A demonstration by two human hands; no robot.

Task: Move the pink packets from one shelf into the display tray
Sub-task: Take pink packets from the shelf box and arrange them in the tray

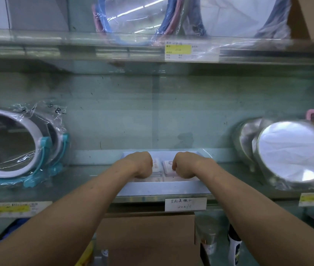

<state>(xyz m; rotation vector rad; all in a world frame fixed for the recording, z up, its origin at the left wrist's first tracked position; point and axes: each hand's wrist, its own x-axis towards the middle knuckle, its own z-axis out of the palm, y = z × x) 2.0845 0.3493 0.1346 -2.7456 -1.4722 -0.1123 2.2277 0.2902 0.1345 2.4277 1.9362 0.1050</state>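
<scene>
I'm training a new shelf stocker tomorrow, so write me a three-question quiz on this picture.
1. True or false: the left hand and the right hand both reach into the white tray that holds the pink packets.
2. What stands on the shelf left of the tray? A) round mirrors wrapped in clear plastic B) stacked plates C) folded towels
3. Fill in: the handwritten label sits on the shelf edge directly ___ the tray.

Key: 1 true; 2 A; 3 below.
</scene>
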